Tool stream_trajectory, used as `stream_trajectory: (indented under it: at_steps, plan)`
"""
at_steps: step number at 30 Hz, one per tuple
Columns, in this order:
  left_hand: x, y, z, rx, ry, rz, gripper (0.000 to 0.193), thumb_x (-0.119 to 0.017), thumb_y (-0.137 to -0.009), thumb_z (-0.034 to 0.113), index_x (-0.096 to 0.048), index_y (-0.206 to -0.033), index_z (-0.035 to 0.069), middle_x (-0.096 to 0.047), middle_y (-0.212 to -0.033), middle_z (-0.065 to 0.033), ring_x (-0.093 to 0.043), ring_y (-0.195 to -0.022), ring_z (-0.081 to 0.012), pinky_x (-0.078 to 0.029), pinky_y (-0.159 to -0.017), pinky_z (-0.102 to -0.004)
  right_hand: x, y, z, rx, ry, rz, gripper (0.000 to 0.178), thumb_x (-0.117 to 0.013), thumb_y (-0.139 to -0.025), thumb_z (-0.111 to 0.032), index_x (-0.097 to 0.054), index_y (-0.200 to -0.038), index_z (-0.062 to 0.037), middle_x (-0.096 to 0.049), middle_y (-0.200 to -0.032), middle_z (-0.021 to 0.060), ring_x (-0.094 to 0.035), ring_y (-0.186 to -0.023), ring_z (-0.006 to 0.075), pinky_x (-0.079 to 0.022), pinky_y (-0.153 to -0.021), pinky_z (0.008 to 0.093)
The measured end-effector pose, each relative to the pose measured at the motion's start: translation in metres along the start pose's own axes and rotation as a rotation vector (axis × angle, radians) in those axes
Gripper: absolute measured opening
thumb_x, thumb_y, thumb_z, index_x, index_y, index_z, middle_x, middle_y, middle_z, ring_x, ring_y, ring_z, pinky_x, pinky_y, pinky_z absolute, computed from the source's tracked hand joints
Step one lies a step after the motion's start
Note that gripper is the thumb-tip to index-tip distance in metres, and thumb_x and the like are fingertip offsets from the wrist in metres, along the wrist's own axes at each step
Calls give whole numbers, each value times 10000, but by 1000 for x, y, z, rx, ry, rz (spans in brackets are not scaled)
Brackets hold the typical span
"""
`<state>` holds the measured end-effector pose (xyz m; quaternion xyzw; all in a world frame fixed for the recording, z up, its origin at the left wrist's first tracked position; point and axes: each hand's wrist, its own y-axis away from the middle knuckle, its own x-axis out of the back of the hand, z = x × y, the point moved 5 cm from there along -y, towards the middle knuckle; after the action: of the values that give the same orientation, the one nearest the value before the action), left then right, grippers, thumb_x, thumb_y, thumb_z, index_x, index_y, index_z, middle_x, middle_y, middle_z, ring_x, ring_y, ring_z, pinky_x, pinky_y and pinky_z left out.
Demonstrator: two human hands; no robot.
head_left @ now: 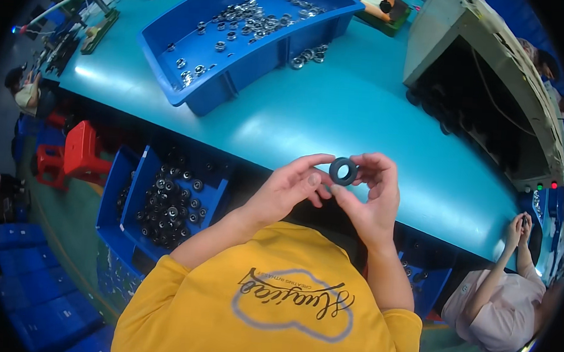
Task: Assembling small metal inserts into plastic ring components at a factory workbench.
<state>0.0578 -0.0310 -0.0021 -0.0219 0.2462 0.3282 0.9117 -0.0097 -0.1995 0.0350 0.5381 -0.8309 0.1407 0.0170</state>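
A short black ring (334, 174) with a wide round hole is held up in front of my chest, just over the near edge of the table. My right hand (376, 196) grips its right side between thumb and fingers. On the other side is my left hand (292, 184), with the index finger stretched to the ring's upper left edge, touching or nearly touching it. The left thumb stays apart from that finger, and the other left fingers are loosely bent. Through the hole the teal tabletop (285, 131) shows.
A blue bin (202, 100) of shiny metal parts stands on the table, with several loose parts (310, 56) beside it. A beige machine housing (433, 30) is at right. Below the table edge at left sits a blue crate (136, 186) of black parts. Another person (500, 305) works at right.
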Motion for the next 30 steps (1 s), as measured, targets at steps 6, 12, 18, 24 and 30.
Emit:
stream_trajectory:
  at_steps: [6,12,18,24,30]
  plan:
    - [-2,2,-9,44,269,-53,561,-525,-1103,378,-453,-1524,15,-639,-1381,-181,-643,-1267,-277,-546,-902,-359,-22,15,8,-119,-47,-39,614,-880,-738,-42,-556,-1260,-43,-681,-1130,52,-606,-896,115,-530,-824,287]
    - [3,6,-13,52,373,-62,548,-544,-1098,344,-443,-1527,20,-637,-1375,-180,-624,-1290,-279,-540,-894,-356,-28,18,16,-163,-105,-48,600,-865,-748,-31,-549,-1257,-47,-685,-1169,57,-596,-926,119,-530,-854,292]
    - [6,6,-17,44,426,-73,540,-580,-1084,296,-437,-1531,30,-637,-1359,-174,-623,-1285,-280,-540,-899,-359,-31,21,15,-187,-157,-57,598,-852,-758,-19,-541,-1267,-54,-674,-1227,63,-602,-984,130,-529,-889,297]
    - [8,7,-15,11,351,-4,553,-684,-1029,231,-476,-1501,29,-637,-1319,-146,-639,-1223,-246,-551,-912,-351,-33,23,20,-184,-190,-96,623,-853,-791,-15,-535,-1327,-42,-670,-1253,74,-616,-1027,139,-529,-912,301]
    - [8,12,9,-212,-531,259,518,-841,-871,141,-636,-1333,30,-632,-1099,-65,-650,-999,-166,-554,-808,-298,-42,23,28,-250,-402,-192,683,-780,-856,58,-462,-1457,2,-610,-1354,175,-630,-1226,214,-539,-1013,335]
